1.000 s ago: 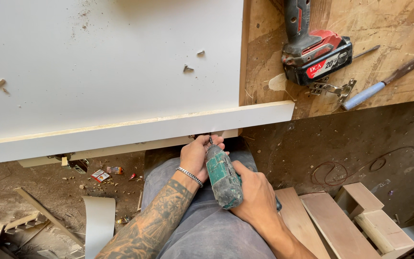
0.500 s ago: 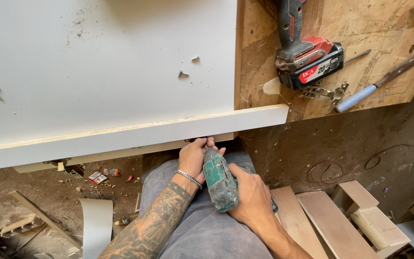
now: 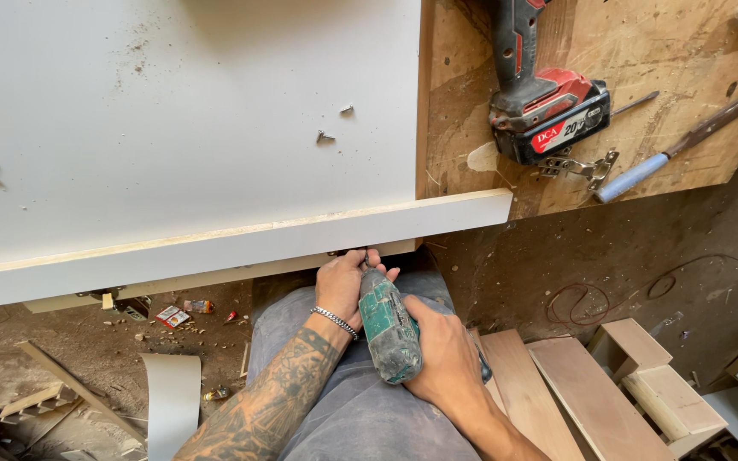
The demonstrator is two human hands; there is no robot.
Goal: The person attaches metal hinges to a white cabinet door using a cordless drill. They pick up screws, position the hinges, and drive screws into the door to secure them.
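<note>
While driving under white panel near edge — right hand wrapped round green driver, left hand pinching its tip; best kept square, pressed steadily — slow trigger.

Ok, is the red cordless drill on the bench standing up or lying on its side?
Lying on its side. The red cordless drill rests flat on the plywood bench, the side of its battery pack facing up, beside a chisel.

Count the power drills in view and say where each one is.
2. A teal drill in the right hand, steadied by the left hand under the white panel; a red drill lying on the plywood bench.
</note>
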